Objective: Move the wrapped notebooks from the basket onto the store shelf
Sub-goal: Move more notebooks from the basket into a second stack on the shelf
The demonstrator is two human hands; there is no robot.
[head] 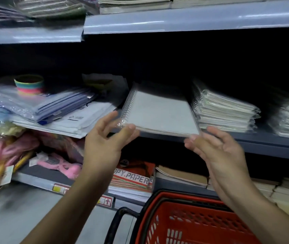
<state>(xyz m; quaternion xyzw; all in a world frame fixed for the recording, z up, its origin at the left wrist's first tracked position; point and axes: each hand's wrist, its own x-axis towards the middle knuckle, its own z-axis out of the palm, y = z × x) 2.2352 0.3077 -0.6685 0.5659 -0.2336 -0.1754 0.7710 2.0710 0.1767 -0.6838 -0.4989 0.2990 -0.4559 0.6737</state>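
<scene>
A grey-covered, plastic-wrapped spiral notebook (159, 113) lies flat on the grey metal store shelf (263, 143), its near edge overhanging the lip. At its seven o'clock corner the left hand (105, 138) touches the wrap with thumb and spread, relaxed fingers. At five o'clock the right hand (217, 150) hovers with loose, straight fingers; contact is blurred, cannot tell. A stack of wrapped spiral notebooks (224, 111) sits at three o'clock. The red plastic basket (189, 224) stands at six o'clock, below.
</scene>
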